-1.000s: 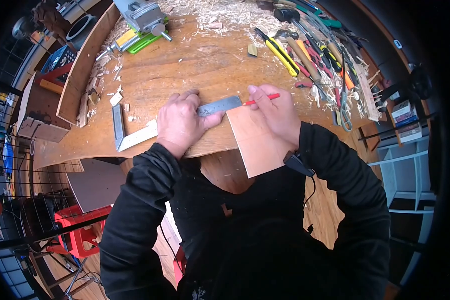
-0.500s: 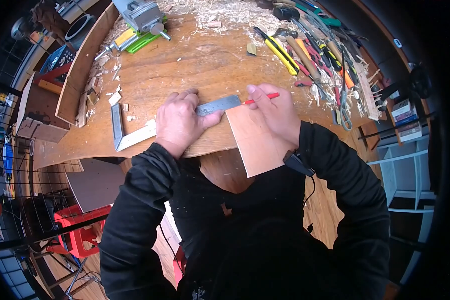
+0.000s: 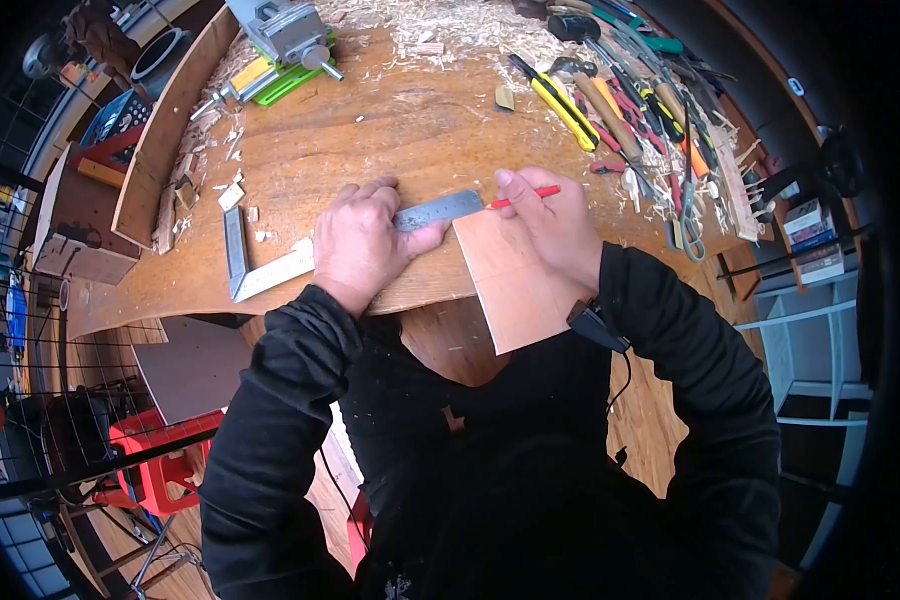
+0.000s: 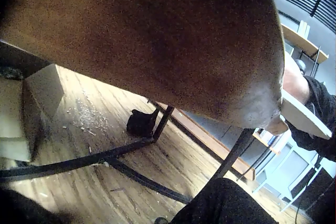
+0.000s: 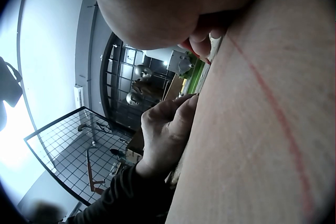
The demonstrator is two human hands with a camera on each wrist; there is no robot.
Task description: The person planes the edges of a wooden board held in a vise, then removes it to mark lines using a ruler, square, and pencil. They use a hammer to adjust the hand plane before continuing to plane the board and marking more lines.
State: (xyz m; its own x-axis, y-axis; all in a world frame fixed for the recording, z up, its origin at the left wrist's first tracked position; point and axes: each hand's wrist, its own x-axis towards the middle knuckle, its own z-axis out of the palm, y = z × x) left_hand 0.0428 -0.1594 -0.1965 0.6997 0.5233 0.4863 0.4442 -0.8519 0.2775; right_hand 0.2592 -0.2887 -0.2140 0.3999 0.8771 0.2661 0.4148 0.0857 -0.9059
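In the head view the left hand (image 3: 363, 238) lies over the blade of a metal square (image 3: 438, 212), pressing it to the bench; its fingers look bent over the blade. The right hand (image 3: 553, 222) pinches a red pencil (image 3: 526, 197), tip at the left, near the square's end. Beneath that hand a thin wooden board (image 3: 515, 287) overhangs the bench's front edge, its upper left corner close to the blade. The right wrist view shows a red line on the board (image 5: 262, 129) and the left hand (image 5: 167, 134) beyond it. The left palm's underside is hidden.
On the bench (image 3: 370, 130), a vise (image 3: 295, 45) stands at the back left. A yellow cutter (image 3: 565, 115), scissors (image 3: 690, 235) and several other tools lie at the right among wood shavings. A red stool (image 3: 160, 465) is below left.
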